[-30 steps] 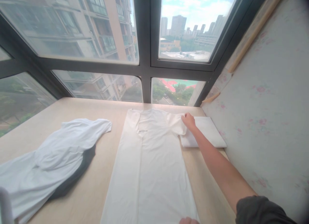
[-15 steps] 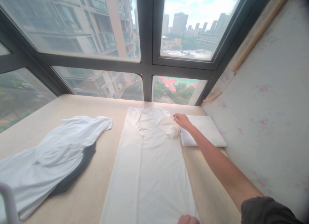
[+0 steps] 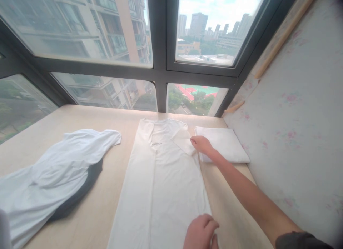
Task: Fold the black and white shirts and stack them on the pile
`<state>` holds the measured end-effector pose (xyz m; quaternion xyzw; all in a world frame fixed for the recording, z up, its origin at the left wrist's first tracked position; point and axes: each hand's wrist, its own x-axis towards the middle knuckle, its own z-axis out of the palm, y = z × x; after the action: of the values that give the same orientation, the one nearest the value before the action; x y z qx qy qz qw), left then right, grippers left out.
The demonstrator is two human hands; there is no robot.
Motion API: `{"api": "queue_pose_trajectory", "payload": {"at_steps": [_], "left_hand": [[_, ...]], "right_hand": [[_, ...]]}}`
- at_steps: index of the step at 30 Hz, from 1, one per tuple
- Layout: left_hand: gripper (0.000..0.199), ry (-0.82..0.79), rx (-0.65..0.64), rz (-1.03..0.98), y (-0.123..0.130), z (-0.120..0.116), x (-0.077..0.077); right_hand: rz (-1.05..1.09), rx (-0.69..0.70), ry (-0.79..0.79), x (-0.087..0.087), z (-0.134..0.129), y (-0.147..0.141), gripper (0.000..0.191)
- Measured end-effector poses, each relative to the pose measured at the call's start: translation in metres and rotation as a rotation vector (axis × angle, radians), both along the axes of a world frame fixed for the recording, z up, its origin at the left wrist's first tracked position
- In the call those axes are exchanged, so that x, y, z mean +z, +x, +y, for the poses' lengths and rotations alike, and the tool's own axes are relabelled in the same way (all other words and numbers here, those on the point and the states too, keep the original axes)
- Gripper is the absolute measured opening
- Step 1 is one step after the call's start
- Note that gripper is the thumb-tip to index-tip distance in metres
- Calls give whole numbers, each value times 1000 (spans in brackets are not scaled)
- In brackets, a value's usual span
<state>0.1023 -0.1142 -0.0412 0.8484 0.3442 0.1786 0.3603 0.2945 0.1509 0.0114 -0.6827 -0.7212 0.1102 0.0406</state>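
Note:
A white T-shirt (image 3: 174,181) lies front up on the wooden surface, its left side folded inward over the dark lettering near the neck. My right hand (image 3: 201,144) is at its right sleeve, fingertips pinched on the sleeve's edge. Lower down, my left hand (image 3: 200,232) rests at the shirt's right side edge with its fingers bent around the cloth. The bottom of the shirt and part of my left hand run out of view.
A folded white cloth (image 3: 223,143) lies at the right, beside the flowered wall (image 3: 292,134). On the left are a loose white garment (image 3: 61,170) and a dark grey cloth (image 3: 80,195) partly under it. Dark-framed windows (image 3: 160,72) border the wooden surface (image 3: 128,115) at the back.
My right hand has come down a little along the sleeve, which now lies flatter. My left hand has moved up into view along the shirt's right edge.

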Motion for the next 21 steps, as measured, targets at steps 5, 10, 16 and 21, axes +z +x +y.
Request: {"api": "queue_pose_trajectory", "payload": {"at_steps": [5,10,16,21], "left_hand": [[37,106,215,94,14,106,35],[45,426,232,249,51,175,27],[57,470,271,339,67,190,-10],[60,496,241,344,63,188,-18]], "right_hand": [[-7,-7,-11,2,82,16,28],[-34,77,-77,-5,144,16,32],[-89,164,-180,-11,179,25,32],[-110,165,-148,-11,193,27,33]]}}
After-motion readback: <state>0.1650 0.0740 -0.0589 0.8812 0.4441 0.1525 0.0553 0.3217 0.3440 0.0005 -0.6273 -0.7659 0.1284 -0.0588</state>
